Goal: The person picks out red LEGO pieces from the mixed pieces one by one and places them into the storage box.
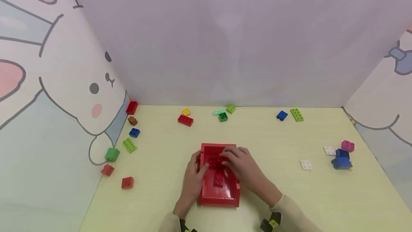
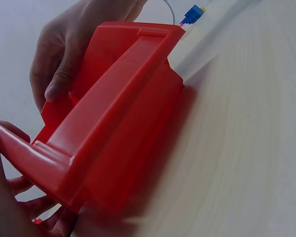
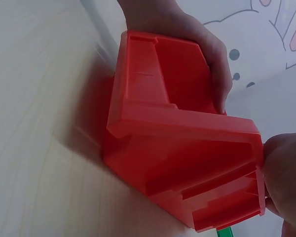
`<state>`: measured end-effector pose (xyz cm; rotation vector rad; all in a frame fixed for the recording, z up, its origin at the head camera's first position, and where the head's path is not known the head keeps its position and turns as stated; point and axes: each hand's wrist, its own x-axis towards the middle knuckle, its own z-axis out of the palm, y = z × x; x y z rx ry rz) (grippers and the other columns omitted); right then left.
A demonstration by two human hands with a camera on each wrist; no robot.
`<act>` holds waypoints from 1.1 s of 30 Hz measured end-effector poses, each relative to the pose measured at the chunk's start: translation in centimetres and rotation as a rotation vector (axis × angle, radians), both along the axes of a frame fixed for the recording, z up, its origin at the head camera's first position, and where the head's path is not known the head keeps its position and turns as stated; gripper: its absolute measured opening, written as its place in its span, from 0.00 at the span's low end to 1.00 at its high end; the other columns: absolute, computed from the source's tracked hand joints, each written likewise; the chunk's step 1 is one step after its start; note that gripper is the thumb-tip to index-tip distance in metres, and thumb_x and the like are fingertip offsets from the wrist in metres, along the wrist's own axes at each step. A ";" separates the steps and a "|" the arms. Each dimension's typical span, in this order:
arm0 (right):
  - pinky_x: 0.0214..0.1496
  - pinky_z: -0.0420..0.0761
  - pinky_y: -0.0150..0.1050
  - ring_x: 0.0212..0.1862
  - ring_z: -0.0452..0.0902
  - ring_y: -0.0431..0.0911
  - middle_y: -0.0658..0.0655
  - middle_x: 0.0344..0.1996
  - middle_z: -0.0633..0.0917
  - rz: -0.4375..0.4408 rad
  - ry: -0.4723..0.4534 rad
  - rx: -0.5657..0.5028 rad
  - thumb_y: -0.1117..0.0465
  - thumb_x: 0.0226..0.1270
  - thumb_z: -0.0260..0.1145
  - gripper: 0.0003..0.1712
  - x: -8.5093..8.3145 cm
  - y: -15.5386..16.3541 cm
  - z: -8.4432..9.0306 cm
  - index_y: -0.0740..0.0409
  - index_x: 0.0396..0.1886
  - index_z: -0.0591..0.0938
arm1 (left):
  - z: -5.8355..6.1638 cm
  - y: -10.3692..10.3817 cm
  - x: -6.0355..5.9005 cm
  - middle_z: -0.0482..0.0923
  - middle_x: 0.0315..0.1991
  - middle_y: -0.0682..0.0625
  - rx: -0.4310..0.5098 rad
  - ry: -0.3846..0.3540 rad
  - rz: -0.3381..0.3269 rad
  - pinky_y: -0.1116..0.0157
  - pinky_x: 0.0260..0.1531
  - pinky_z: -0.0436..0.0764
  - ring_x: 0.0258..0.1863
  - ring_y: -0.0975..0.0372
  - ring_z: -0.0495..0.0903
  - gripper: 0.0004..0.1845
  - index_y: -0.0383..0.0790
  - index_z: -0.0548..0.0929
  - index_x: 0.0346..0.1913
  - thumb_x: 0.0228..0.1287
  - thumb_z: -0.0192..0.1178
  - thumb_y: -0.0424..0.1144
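Observation:
A red plastic bin (image 1: 219, 201) stands on the table with several red bricks inside; one red brick (image 1: 219, 179) lies on its floor and others sit further back, partly covered. My left hand (image 1: 192, 180) grips the bin's left wall, thumb over the rim and fingers outside. From the right, my right hand (image 1: 243, 166) reaches over the opposite wall, its bent fingers inside the back of the bin. Whether those fingertips pinch a brick is hidden. In the left wrist view the right hand (image 2: 71, 52) hangs over the bin's far wall.
Loose bricks lie around: a red brick (image 1: 127, 183) and a light green brick (image 1: 130, 145) at left, a dark green brick (image 1: 223, 117) at the back, a white brick (image 1: 306, 165) and a blue brick (image 1: 341, 163) at right. Fabric walls (image 1: 225, 46) bound the table's back and sides.

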<state>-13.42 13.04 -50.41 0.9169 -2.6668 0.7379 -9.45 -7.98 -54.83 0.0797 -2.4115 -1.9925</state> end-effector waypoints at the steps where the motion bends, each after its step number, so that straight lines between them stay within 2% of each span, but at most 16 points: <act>1: 0.64 0.84 0.50 0.59 0.80 0.45 0.48 0.57 0.85 0.000 -0.008 0.007 0.61 0.53 0.84 0.29 0.0 -0.1 0.1 0.46 0.56 0.85 | 0.0 0.0 0.0 0.72 0.72 0.53 0.000 -0.001 0.000 0.50 0.69 0.79 0.73 0.54 0.72 0.33 0.54 0.65 0.77 0.73 0.63 0.38; 12: 0.69 0.76 0.57 0.58 0.82 0.46 0.49 0.52 0.87 0.005 -0.076 0.068 0.58 0.54 0.84 0.25 0.3 -0.4 1.2 0.48 0.53 0.86 | 0.2 0.1 0.0 0.72 0.72 0.53 0.002 0.007 -0.016 0.50 0.68 0.80 0.72 0.54 0.72 0.33 0.54 0.65 0.77 0.73 0.63 0.39; 25: 0.68 0.75 0.57 0.55 0.83 0.47 0.50 0.48 0.88 -0.104 -0.108 0.145 0.60 0.53 0.84 0.22 0.2 -2.1 1.4 0.50 0.48 0.86 | -0.1 0.0 -0.1 0.72 0.72 0.56 -0.002 0.002 -0.005 0.52 0.70 0.78 0.72 0.56 0.72 0.32 0.57 0.65 0.76 0.74 0.62 0.40; 33: 0.65 0.74 0.57 0.52 0.85 0.45 0.48 0.45 0.88 -0.133 -0.052 0.159 0.60 0.54 0.84 0.20 0.3 -2.4 1.1 0.48 0.46 0.87 | -0.2 0.0 -0.3 0.73 0.71 0.50 -0.012 0.028 -0.014 0.48 0.69 0.79 0.71 0.52 0.73 0.30 0.51 0.65 0.77 0.76 0.59 0.39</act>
